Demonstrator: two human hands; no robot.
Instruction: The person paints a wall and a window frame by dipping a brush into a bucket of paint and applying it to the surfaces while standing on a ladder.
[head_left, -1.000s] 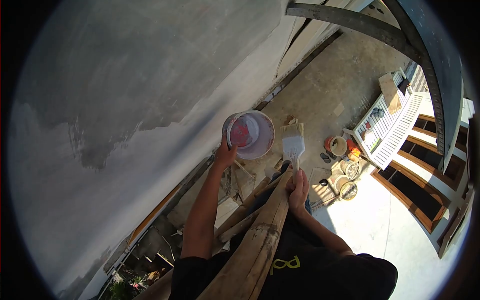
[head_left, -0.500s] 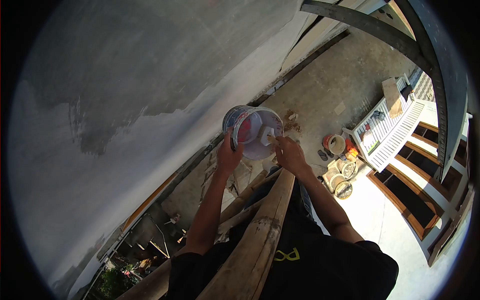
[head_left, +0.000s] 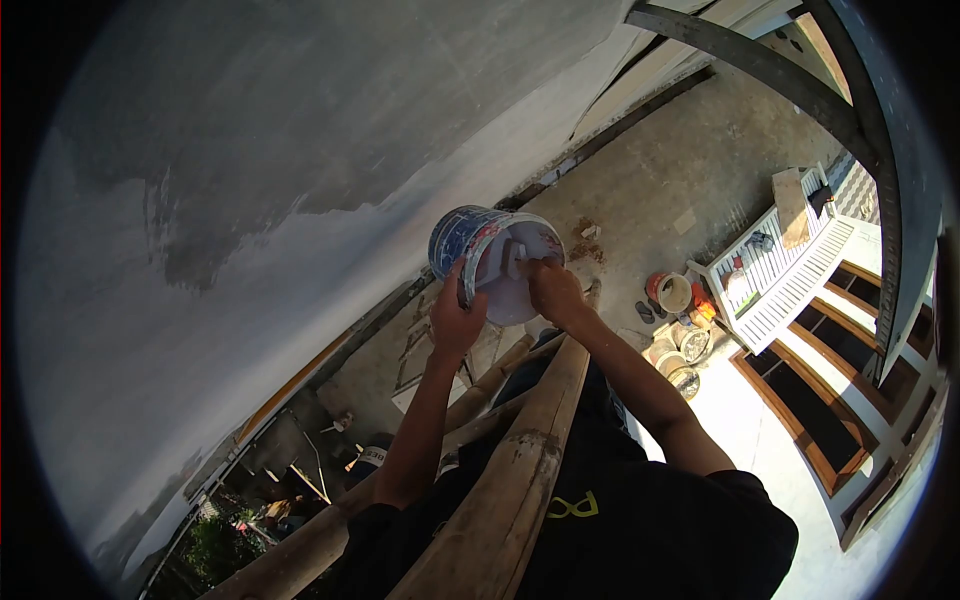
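My left hand (head_left: 460,315) grips the rim of a blue and white bucket (head_left: 462,240), which is tilted with its mouth toward me. Pale paint coats the inside of the bucket. My right hand (head_left: 553,292) is at the bucket's mouth, closed on a brush (head_left: 513,258) whose head is inside against the pale coating. Most of the brush handle is hidden by my fingers. Beside the bucket stands a wall (head_left: 330,240), part dark grey and part whitish.
Bamboo poles (head_left: 520,450) run close below my arms. On the ground far below are a red bucket (head_left: 672,291), more containers (head_left: 692,345), sandals (head_left: 650,311) and a white bench (head_left: 790,265). A dark curved metal beam (head_left: 750,62) crosses the upper right.
My right hand has moved up and left, taking the brush deeper into the bucket. The bucket is tilted further, showing more of its blue side.
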